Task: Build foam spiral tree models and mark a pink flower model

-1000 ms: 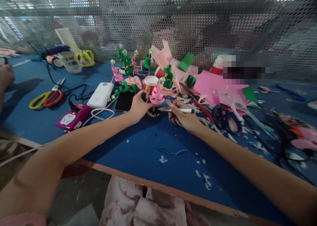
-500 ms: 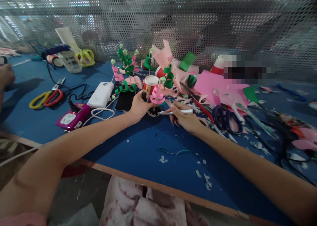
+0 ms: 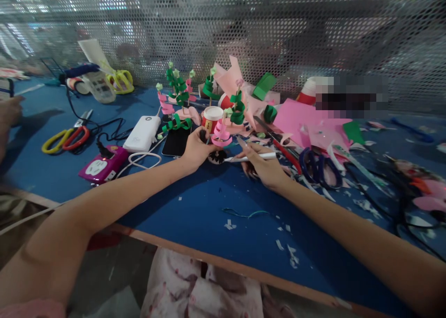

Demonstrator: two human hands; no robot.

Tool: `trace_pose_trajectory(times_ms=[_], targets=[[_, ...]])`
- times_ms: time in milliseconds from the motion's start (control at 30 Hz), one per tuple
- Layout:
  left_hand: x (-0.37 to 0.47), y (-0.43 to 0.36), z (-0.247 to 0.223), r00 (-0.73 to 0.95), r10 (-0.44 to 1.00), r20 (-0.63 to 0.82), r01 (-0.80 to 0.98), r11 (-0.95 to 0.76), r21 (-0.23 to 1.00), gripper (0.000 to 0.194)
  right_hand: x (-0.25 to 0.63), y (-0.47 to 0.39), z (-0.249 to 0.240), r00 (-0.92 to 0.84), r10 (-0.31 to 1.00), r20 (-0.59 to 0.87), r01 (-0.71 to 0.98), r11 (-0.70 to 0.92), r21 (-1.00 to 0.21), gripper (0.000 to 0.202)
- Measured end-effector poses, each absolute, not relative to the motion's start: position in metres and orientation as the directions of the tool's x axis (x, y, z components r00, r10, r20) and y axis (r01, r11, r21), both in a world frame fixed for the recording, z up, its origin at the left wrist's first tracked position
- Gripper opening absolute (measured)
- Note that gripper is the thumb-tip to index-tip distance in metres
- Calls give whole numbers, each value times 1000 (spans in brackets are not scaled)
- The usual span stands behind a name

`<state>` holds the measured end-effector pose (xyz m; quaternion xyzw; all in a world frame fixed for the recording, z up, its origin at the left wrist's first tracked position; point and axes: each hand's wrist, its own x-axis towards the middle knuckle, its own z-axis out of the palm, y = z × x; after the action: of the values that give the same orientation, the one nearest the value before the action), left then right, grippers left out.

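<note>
My right hand [image 3: 263, 167] is closed around a white marker pen [image 3: 266, 155], its tip pointing left at a small round base [image 3: 216, 158]. That base has black marks across its pale face. My left hand [image 3: 197, 148] pinches the base from the left, and a small dark thing shows at its fingers, too small to name. From the base rises a stick with a pink paper spiral [image 3: 221, 135] and a pale green star on top. Just behind stands a red and white paper cup [image 3: 212, 118]. A black phone [image 3: 176, 142] lies beside my left hand.
Several green and pink paper spirals [image 3: 179, 92] stand behind. Pink paper [image 3: 296, 122], blue-handled scissors [image 3: 318, 168] and scraps lie right. A white power bank [image 3: 142, 133], purple socket [image 3: 102, 163] and yellow-red scissors [image 3: 75, 136] lie left. Another person's hand [image 3: 9, 112] is at the far left.
My right hand and the marker pen have shifted slightly right, and the pen tip has moved a little across the base. My left hand stays in place. The other person's hand has moved slightly.
</note>
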<state>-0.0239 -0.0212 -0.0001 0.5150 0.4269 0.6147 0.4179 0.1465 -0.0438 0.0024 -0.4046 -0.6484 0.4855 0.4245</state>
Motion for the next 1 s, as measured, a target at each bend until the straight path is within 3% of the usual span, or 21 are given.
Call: trace_pose_trajectory(times_ms=[1000], targets=[[-23, -24, 2, -109, 954, 278, -103, -289, 952, 52, 146, -41, 1, -274, 955, 117, 100, 149, -984, 44]])
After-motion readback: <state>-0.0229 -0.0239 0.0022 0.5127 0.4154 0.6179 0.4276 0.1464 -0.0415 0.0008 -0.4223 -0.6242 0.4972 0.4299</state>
